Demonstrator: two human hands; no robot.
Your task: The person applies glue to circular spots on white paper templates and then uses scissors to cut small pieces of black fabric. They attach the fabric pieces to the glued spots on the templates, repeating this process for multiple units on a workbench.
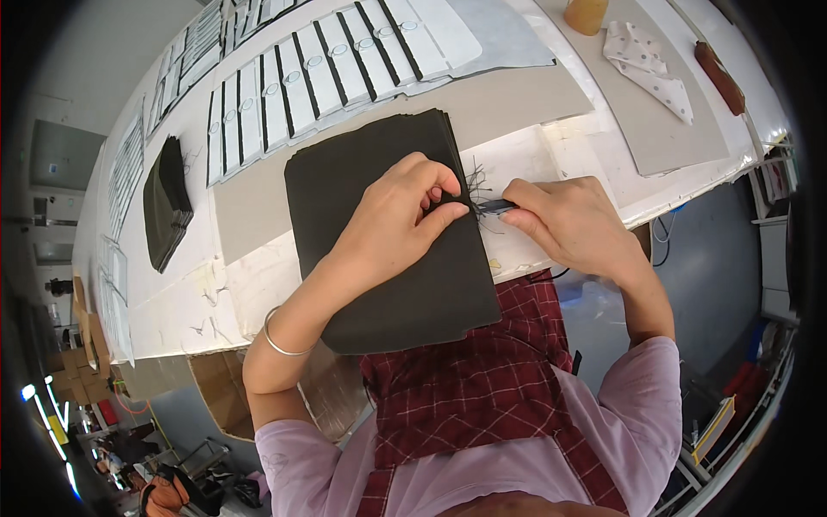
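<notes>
At the centre of the frame, a stack of dark fabric panels (353, 172), tilted slightly, on a white worktable (594, 168); lower end past the near table edge, overlapping a red checked apron (465, 396) in the view. On top of the stack, the left hand (398, 207), with thumb and curled fingers drawn close together at the right-hand edge of the cloth; impossible to tell whether pinching fabric, thread or nothing. Just right of centre, the right hand (573, 220), with thumb and fingers closed around a narrow dark tool (495, 207), type hard to make out; tip beside the left thumb, at the edge of the stack. Around this meeting point, loose dark threads (481, 183), splayed outward over the white surface. On the left wrist, a thin silvery bangle (277, 338).

Left of the frame, well apart from the hands, a smaller dark fabric pile (166, 207). Across the upper middle, pale sheets with black strips (345, 60) in a row. Upper right, a spotted cloth (646, 69) on a grey board (663, 142), near an amber container (586, 15) and a reddish-brown elongated object (720, 77). Lower left, below the tabletop, a cardboard box (220, 392).
</notes>
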